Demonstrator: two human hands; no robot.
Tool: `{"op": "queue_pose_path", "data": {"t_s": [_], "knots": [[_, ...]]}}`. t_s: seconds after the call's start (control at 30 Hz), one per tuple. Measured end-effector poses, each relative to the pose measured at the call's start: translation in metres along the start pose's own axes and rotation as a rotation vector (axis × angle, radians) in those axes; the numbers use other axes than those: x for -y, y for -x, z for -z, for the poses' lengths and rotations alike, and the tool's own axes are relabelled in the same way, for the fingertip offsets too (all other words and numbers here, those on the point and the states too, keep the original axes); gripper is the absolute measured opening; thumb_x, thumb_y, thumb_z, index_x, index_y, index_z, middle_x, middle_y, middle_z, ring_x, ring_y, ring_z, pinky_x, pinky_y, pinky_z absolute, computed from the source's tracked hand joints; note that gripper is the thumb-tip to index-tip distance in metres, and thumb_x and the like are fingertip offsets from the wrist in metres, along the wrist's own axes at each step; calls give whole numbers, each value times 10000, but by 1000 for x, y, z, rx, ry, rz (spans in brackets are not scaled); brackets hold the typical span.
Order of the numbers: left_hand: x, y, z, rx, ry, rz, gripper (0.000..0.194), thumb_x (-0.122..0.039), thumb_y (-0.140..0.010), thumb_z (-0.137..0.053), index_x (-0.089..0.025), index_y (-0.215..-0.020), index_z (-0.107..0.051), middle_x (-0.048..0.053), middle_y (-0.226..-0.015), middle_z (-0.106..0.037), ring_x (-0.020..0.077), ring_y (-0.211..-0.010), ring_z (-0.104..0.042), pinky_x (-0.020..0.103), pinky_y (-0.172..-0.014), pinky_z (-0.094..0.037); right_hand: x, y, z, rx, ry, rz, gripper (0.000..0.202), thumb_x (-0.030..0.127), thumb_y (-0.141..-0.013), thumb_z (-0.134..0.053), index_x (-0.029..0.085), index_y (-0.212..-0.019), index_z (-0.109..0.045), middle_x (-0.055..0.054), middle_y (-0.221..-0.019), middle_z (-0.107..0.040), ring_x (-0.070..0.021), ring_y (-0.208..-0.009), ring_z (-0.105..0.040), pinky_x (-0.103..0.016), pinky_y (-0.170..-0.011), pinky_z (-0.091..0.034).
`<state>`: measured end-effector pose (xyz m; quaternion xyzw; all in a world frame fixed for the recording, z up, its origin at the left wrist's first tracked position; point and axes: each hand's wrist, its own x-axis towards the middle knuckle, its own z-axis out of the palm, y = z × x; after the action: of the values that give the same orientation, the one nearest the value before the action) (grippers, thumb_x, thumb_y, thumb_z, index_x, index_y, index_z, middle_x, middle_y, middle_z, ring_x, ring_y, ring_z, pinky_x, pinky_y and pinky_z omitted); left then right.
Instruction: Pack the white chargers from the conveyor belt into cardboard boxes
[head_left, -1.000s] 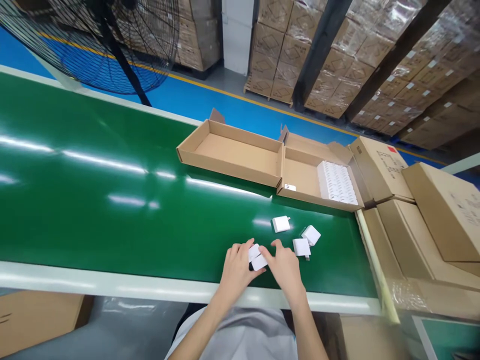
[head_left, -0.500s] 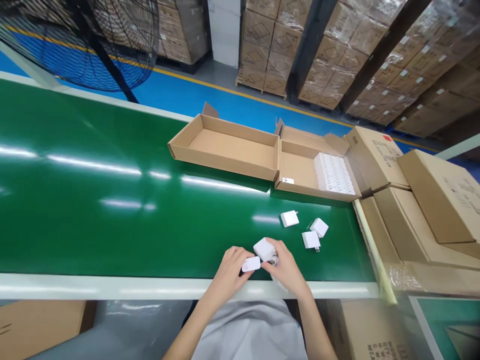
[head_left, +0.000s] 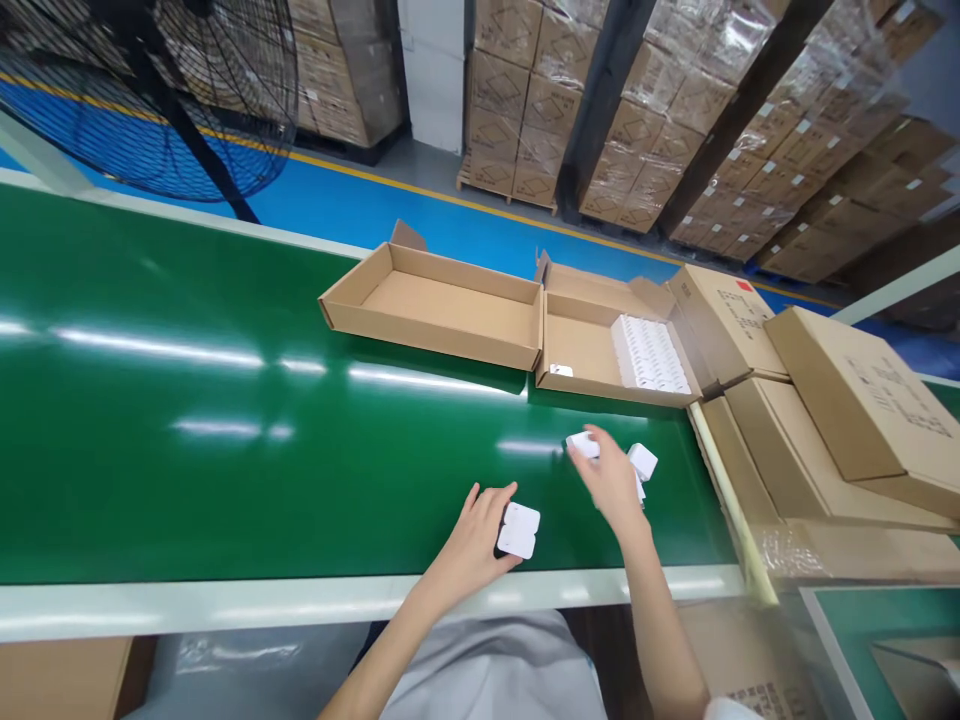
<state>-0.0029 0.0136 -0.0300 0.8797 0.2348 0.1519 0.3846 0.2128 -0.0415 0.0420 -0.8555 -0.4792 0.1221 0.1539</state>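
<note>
Near the front edge of the green surface, my left hand (head_left: 476,540) is closed around two white adapters (head_left: 518,530) held side by side. Further right, my right hand (head_left: 609,478) has its thumb and fingers on another white adapter (head_left: 583,445). Just beyond that hand lies a white adapter (head_left: 643,461), with one more partly hidden behind the hand. A cardboard tray (head_left: 592,388) at the back right holds rows of white adapters (head_left: 651,355) and a small white piece (head_left: 561,370).
An open cardboard tray (head_left: 450,305) adjoins the filled one on its left. Cardboard boxes (head_left: 862,400) are stacked at the right, past a pale rail (head_left: 731,505). A large fan (head_left: 172,90) stands beyond the green table (head_left: 225,480) at the back left.
My right hand has left the left hand and moved right and away from me to the single adapter. Two adapters now sit together in my left hand. The view has shifted slightly.
</note>
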Motion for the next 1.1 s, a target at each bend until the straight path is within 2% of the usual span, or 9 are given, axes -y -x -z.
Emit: {"op": "queue_pose_path", "data": {"t_s": [0.07, 0.17, 0.3, 0.4, 0.53, 0.73, 0.87, 0.97, 1.1], "knots": [[-9, -5, -5, 27, -36, -30, 588, -192, -675, -670, -231, -1203, -414, 58, -1077, -527, 264, -1104, -536, 627, -1115, -188, -22, -14, -5, -76, 136, -262, 484, 452, -912, -442, 96, -1229, -527, -233, -1180, -581, -336, -984, -640, -425, -781, -492], [-15, -9, -14, 35, -40, -48, 474, -235, -628, -716, -224, -1028, -464, 46, -1030, -524, 271, -1070, -546, 649, -1105, -188, -32, -19, -22, -14, 40, -128, 383, 380, -894, -507, 114, -1164, -557, -202, -1186, -584, -304, -987, -639, -412, -835, -478], [-9, -5, -27, -64, -28, -12, 845, -284, -605, -765, -208, -1296, -286, 152, -1303, -441, 365, -1287, -405, 645, -1088, -254, -19, 3, -39, 121, -372, 305, 317, 224, -843, -553, 214, -1160, -560, -71, -1182, -625, -210, -1064, -605, -345, -900, -471], [-3, -6, -30, -53, -20, -4, 1199, -287, -598, -785, -226, -1439, 69, 209, -1512, -187, 397, -1404, -186, 638, -1104, -230, -26, 26, -34, 256, -479, 387, 319, 218, -857, -525, 267, -1168, -576, -41, -1239, -607, -189, -1069, -609, -296, -813, -512], [-11, -21, -33, 107, 29, -110, 1261, -319, -611, -776, -224, -1438, 171, 212, -1518, -198, 375, -1404, -207, 639, -1128, -153, -82, 44, -5, 43, -69, 122, 568, 46, -808, -407, 254, -1334, -453, -86, -1461, -409, -237, -1143, -575, -328, -791, -520], [-37, -39, -48, 134, 36, -198, 1034, -286, -634, -685, -179, -1436, -41, 188, -1352, -439, 330, -1299, -407, 633, -1129, -134, -137, 39, 32, 177, 370, 57, 636, -49, -697, -385, 188, -1278, -491, -143, -1357, -495, -206, -796, -676, -296, -640, -498], [-19, -19, -22, 116, -7, -184, 878, -262, -619, -647, -175, -1373, -206, 170, -1264, -504, 330, -1261, -445, 639, -1120, -134, -90, 27, 13, 267, -124, 113, 476, 173, -739, -566, 193, -1202, -458, -82, -1065, -610, -187, -772, -632, -298, -680, -504], [10, 7, 14, 90, -62, -72, 859, -262, -650, -629, -177, -1376, -176, 187, -1326, -466, 333, -1309, -399, 657, -1115, -94, -22, 13, -35, 289, -646, 127, 550, 287, -714, -611, 241, -1230, -426, -51, -1097, -592, -168, -829, -609, -297, -738, -503], [37, 33, 47, 74, -121, 95, 1002, -270, -644, -685, -188, -1421, -57, 199, -1440, -363, 340, -1410, -215, 642, -1125, -85, 57, -2, -91, 282, -977, -33, 312, 360, -716, -583, 215, -988, -535, -15, -897, -619, -153, -733, -584, -275, -661, -482]]}}
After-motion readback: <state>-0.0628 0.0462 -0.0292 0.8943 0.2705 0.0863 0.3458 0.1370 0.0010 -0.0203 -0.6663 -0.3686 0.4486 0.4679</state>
